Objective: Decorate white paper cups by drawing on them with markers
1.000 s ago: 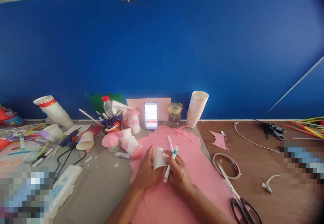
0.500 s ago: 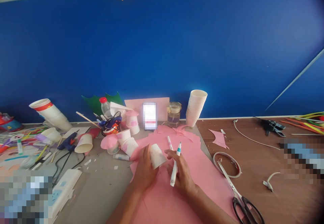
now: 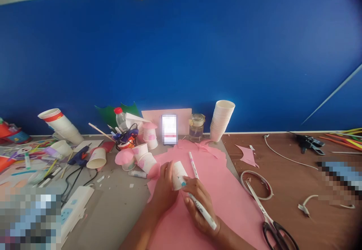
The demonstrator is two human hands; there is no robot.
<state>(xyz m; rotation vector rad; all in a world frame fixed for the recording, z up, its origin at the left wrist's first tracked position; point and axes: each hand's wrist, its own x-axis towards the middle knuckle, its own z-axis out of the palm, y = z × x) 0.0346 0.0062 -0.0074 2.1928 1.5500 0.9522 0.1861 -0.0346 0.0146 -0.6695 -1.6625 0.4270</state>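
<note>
My left hand (image 3: 165,187) is closed around a white paper cup (image 3: 177,172), tilted above pink paper (image 3: 226,204). In my right hand (image 3: 199,203) is a white marker (image 3: 204,213) with a blue-green tip end, held like a pen. Its tip meets or nearly meets the cup's side; actual contact I cannot tell. A second marker (image 3: 194,165) lies on the pink paper just beyond my right hand. Left of my left hand, paper cups with pink pieces (image 3: 145,162) lie on their sides.
Scissors (image 3: 278,233) and a tape roll (image 3: 241,182) lie at the right. Toward the wall stand a phone (image 3: 169,129), a glass jar (image 3: 196,127) and a leaning cup stack (image 3: 222,120). A glue gun (image 3: 80,155) and a power strip (image 3: 75,208) are at the left.
My right hand has turned the marker from upright to pointing at the cup and brought its tip to the cup's side. My left hand still holds the cup. The view has shifted slightly.
</note>
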